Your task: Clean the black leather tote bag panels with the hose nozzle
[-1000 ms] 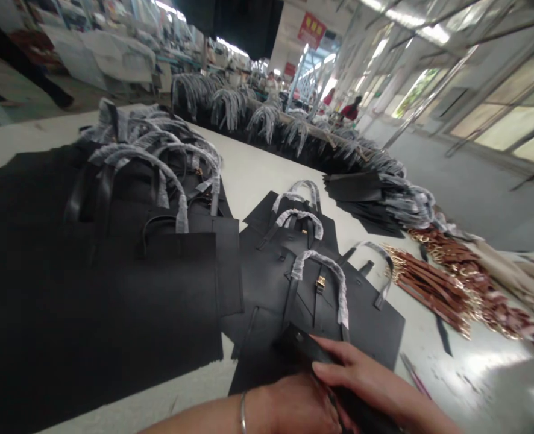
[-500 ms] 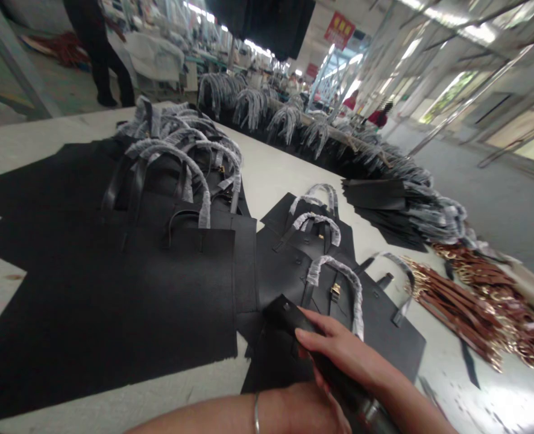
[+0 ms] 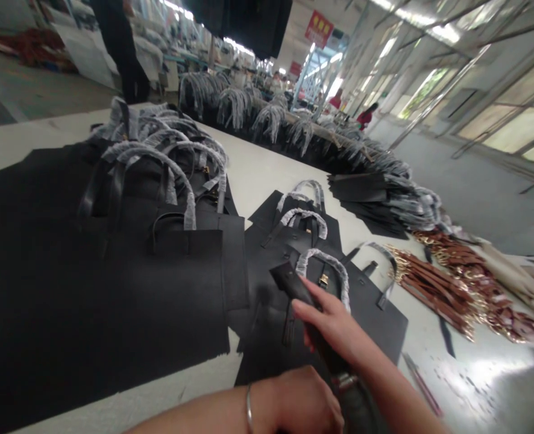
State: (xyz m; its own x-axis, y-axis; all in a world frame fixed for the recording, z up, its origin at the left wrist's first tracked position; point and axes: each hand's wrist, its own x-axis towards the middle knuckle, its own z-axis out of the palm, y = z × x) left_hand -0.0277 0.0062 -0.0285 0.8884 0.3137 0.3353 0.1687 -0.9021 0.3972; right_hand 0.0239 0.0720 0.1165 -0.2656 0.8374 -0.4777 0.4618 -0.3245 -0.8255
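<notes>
My right hand (image 3: 332,316) is wrapped round a long black leather strap piece (image 3: 289,280), whose squared end points up and left above a black bag panel (image 3: 267,361). Low in the view, my left hand (image 3: 310,398), with a silver bangle at the wrist, is curled beside the lower part of the black piece; what its fingers hold, if anything, is hidden. Just behind my right hand lies a black panel with a wrapped handle (image 3: 325,256) and a gold clasp (image 3: 323,280). Large black panels (image 3: 172,289) with wrapped handles are stacked to the left.
Brown straps with gold hardware (image 3: 443,289) lie at the right, near a thin pen-like tool (image 3: 423,386). More black pieces (image 3: 361,190) are piled at the table's back edge. A person in dark clothes (image 3: 122,54) stands beyond the table, far left.
My right hand has raised the end of the black piece slightly. My left hand now shows more of its curled back. The whole view has shifted, with things sitting further left.
</notes>
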